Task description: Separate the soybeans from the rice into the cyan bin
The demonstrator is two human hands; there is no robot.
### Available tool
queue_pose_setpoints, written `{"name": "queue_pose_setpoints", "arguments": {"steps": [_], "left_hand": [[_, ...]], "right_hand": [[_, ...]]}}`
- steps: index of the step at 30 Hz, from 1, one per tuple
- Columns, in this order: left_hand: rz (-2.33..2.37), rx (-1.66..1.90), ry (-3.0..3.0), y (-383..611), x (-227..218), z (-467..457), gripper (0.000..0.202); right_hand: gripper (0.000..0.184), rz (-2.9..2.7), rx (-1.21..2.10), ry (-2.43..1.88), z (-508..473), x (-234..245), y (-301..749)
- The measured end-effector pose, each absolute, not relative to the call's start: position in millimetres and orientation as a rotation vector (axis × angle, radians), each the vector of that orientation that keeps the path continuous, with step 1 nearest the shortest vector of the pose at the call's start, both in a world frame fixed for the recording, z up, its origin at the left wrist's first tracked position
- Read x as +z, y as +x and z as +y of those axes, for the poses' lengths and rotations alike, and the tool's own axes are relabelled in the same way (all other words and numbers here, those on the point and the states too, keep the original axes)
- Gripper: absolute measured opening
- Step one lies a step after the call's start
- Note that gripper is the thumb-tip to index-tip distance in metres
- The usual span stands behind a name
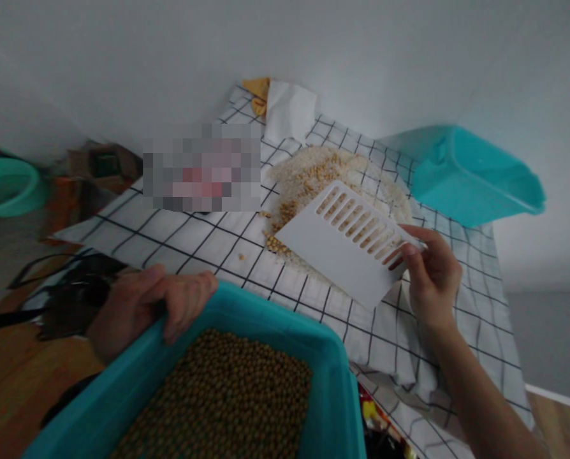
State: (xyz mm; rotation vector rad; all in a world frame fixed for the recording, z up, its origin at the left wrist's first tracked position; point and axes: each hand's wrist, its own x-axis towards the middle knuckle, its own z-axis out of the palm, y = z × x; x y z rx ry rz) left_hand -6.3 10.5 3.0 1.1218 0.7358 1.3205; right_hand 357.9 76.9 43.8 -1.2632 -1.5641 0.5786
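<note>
Lettering: printed colours are shown on a red and yellow package (371, 411), partly hidden beside the near tub, but any words on it are too dark and small to be read. Part of the counter (170, 236) at left is masked by a pixelated patch, and whatever lies there cannot be identified.

Main object: a thin, flat, white slotted plate (333, 248) is held at a tilt above a spread of pale grains (285, 169) and yellowish beans (326, 167) on the counter. A row of long, rounded slots is cut along one long side (grains and beans are seen through them); the remainder is plain and smooth. Whether the pile is touched by its underside cannot be told.

Hands: the slotted plate is pinched at its right end between the thumb and bent fingers of the right hand (433, 271). The fingers of the left hand (163, 299) are curled over the rim of a teal tub (285, 322), in which round, brownish beans (227, 395) are contained.

Surroundings: the counter is covered by a white, dark-gridded cloth (481, 312); a second teal bin (476, 185) is seen at its right rear.
</note>
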Motion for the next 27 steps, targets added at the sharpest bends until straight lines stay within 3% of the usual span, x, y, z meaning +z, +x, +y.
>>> {"name": "queue_pose_setpoints", "arguments": {"steps": [7, 27], "left_hand": [[0.686, 1.26, 1.274, -3.3, 11.6, 14.1, 0.07], [0.701, 1.222, 1.352, -6.5, 16.6, 13.0, 0.068]], "right_hand": [[0.03, -1.286, 0.467, -1.246, 87.5, 46.6, 365.6], [0.02, -1.413, 0.583, -1.174, 82.3, 32.5, 367.5]]}}
